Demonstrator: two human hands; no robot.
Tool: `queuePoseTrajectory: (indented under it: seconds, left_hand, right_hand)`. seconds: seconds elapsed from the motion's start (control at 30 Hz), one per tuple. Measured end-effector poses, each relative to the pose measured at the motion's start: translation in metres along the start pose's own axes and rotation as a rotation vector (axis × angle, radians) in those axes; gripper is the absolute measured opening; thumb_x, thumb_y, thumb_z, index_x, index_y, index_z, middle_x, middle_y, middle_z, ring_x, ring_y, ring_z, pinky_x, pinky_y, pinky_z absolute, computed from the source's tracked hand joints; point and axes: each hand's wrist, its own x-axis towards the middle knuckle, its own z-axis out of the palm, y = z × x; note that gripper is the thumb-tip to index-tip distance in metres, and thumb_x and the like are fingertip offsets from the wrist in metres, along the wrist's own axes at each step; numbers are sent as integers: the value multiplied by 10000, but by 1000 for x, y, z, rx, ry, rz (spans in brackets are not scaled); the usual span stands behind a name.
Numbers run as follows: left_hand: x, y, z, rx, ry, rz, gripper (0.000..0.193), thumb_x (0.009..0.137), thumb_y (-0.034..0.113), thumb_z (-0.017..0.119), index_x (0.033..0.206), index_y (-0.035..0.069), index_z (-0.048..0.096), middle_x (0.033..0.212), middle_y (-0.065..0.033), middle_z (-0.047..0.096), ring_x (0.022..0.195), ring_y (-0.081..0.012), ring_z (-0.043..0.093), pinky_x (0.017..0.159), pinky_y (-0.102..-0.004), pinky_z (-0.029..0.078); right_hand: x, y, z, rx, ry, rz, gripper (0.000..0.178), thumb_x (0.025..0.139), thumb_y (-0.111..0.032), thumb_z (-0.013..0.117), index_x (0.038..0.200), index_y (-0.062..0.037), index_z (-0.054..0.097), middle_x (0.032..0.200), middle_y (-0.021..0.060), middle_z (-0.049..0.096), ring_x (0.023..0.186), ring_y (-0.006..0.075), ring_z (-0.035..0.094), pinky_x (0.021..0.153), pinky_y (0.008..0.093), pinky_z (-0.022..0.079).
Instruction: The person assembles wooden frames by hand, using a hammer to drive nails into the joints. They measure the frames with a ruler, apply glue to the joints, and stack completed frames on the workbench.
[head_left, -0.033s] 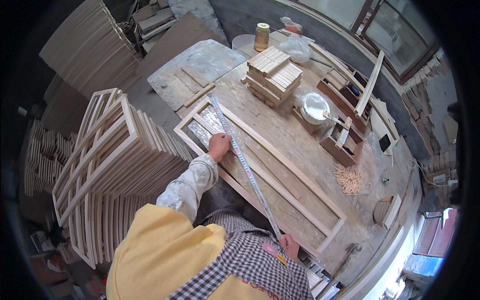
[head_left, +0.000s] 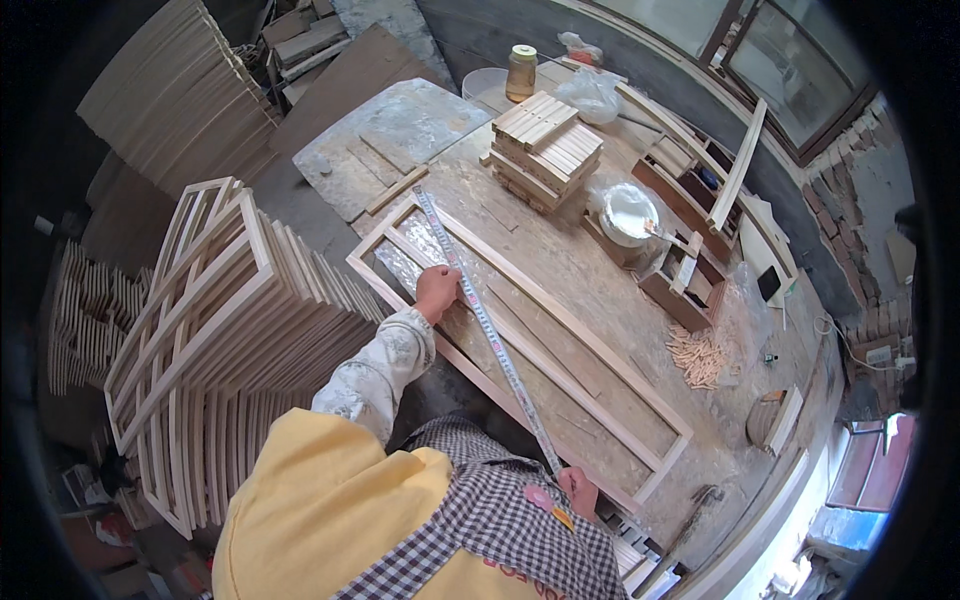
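A rectangular wooden frame [head_left: 585,344] with an extra inner rail lies flat on the workbench in front of me. Slanting across it is a pulled-out tape measure [head_left: 508,366], from the frame's far corner to its near long side. My left hand [head_left: 437,292] is closed on the tape's edge, over the far part of the frame. At the tape's near end, close to my apron, my right hand [head_left: 577,492] is closed round it; the apron partly hides this hand. The tape's case cannot be made out.
Many similar frames [head_left: 240,300] stand stacked at the left. The workbench [head_left: 640,300] also carries stacked wooden pieces [head_left: 548,145], a tub of white paste [head_left: 629,216], wooden boxes [head_left: 683,288], a pile of dowels [head_left: 699,358] and a lidded jar [head_left: 521,75].
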Motion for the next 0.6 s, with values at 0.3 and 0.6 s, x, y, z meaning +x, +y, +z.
queuePoseTrajectory:
  seconds: [0.3, 0.6]
  left_hand:
    - [14, -4, 2, -64, -106, -9, 247, 949, 171, 607, 750, 30, 642, 666, -42, 624, 560, -133, 574, 515, -309, 463]
    - [23, -10, -20, -214, -218, -82, 272, 998, 309, 687, 866, 81, 618, 698, 21, 585, 545, -37, 491, 472, -180, 380]
  right_hand:
    - [-3, -20, 0, -92, 50, -48, 272, 998, -303, 585, 960, -56, 693, 851, 195, 686, 770, 375, 676, 711, 448, 524]
    - [-31, -52, -53, -206, 88, 28, 245, 972, -349, 610, 1016, -117, 673, 869, 158, 708, 826, 396, 676, 702, 499, 518]
